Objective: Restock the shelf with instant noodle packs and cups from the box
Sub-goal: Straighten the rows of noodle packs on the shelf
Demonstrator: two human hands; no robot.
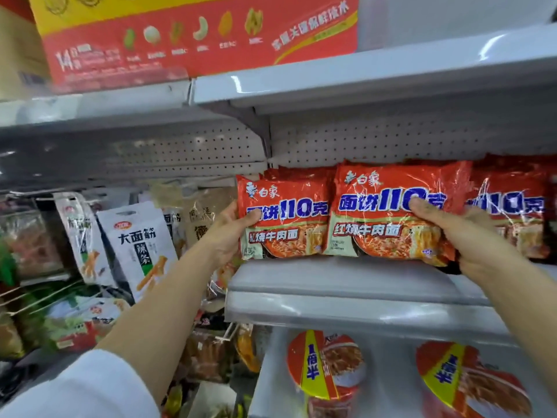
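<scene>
Both hands are up at the white shelf [346,285], working the front row of red noodle packs. The left hand [229,233] grips the left noodle pack [286,218] at its left edge, thumb curled over the front, fingers hidden behind. That pack stands upright at the shelf's left end, right at the front edge. The right hand [461,233] holds the middle noodle pack [388,212], thumb pressed on the blue lettering and fingers wrapped round its right side. This one stands upright too, its left edge overlapping the first pack. A third red pack [512,212] sits just beside it toward the right end, and more red packs line up behind.

Below, on the lower shelf, two noodle cups [328,366] lie with lids facing out. Up top, a red and yellow carton [193,34] rests on the upper shelf. Left of the bay, white snack bags [135,242] hang on pegs.
</scene>
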